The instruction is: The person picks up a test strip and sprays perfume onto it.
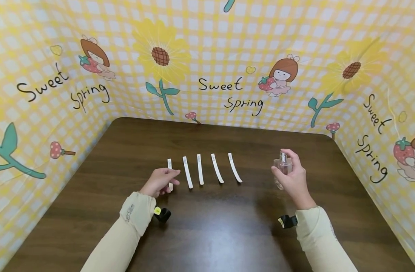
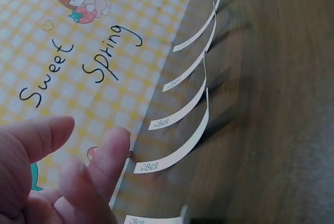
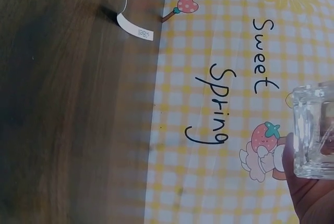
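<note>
The right hand (image 1: 294, 180) grips a small glass perfume bottle (image 1: 283, 166) around its body; it looks hard, slippery and breakable. The left hand (image 1: 161, 181) touches the leftmost paper strip (image 1: 169, 164) with relaxed fingers; the strip is light and bends easily.

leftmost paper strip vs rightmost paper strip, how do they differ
The leftmost paper strip lies partly under the left hand, whose fingers reach it; the rightmost paper strip lies free, touched by neither hand. The leftmost runs nearly straight away from the person, while the rightmost slants, its near end swinging toward the right hand and glass bottle. Both are thin, white, curved strips on the dark table.
</note>
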{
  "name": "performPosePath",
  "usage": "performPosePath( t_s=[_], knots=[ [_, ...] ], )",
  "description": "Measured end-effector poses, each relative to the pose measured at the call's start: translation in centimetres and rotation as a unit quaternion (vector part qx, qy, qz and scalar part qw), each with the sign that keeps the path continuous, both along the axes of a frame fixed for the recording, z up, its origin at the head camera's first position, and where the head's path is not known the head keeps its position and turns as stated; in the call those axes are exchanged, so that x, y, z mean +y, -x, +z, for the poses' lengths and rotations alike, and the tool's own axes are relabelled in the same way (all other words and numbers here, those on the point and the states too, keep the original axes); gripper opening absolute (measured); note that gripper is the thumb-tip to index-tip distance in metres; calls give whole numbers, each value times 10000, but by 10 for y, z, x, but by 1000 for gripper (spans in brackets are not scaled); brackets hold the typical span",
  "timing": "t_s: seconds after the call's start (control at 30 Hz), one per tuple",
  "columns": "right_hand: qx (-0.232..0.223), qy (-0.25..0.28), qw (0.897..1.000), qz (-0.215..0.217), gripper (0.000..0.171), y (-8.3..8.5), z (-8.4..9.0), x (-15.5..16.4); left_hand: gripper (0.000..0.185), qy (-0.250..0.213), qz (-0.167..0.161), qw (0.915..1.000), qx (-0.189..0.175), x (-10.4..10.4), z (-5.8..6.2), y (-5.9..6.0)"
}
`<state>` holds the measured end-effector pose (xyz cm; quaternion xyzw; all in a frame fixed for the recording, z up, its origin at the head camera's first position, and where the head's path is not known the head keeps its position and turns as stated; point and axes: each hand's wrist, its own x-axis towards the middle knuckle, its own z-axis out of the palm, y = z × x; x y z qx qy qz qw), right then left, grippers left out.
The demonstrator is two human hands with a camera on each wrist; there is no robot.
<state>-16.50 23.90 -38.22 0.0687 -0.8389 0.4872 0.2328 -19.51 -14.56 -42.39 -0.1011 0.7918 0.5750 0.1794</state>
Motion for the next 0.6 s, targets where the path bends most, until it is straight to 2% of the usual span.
performPosePath(
  t_s=[0.27,0.5,0.6],
  knots=[
    [63,-332,9994,-19,54,0,0,3,33,473,123,9985,238,13,-5,4],
    [18,-322,9995,23,53,0,-1,3,19,1381,-175,9881,648,21,-6,12],
    [36,-304,9995,62,54,1,0,4,15,1601,-293,9846,646,26,-6,17]
  ],
)
